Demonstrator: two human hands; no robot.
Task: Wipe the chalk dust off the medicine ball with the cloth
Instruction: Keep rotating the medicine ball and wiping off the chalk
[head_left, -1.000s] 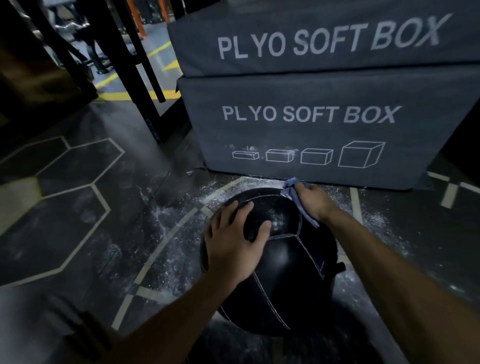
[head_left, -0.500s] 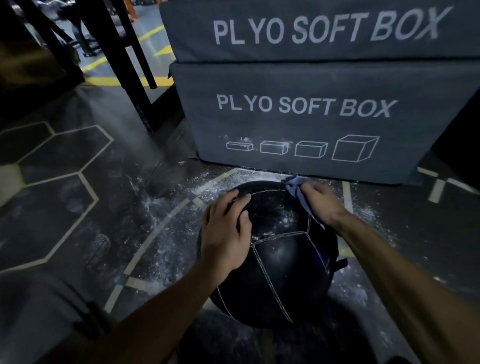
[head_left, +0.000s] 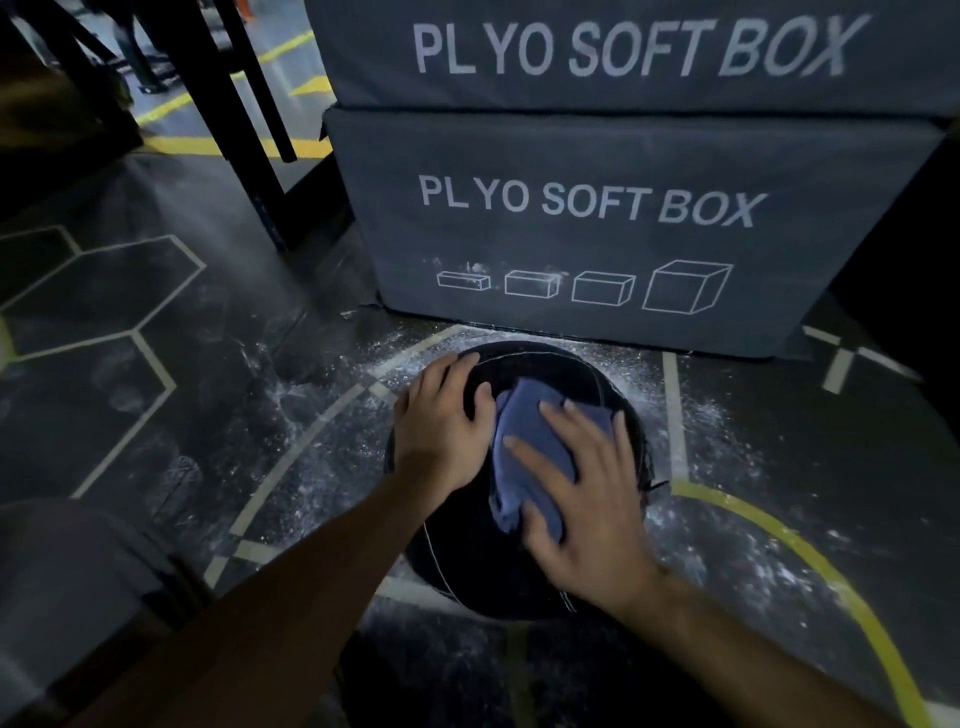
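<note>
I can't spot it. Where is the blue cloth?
In the head view, the cloth lies on top of the medicine ball, pressed under the right hand, beside the left hand.

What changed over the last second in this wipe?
The right hand slid the cloth from the ball's far rim onto its top, toward the person, fingers now flat on it. The left hand still steadies the ball; the ball stayed before the box.

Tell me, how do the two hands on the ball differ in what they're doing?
The left hand lies bare on the medicine ball, on its upper left side. The right hand lies on the blue cloth, fingers spread, pressing it against the ball's top. The left touches the ball's surface directly; the right has the cloth in between. Both lie flat with fairly straight fingers, neither gripping.
</note>
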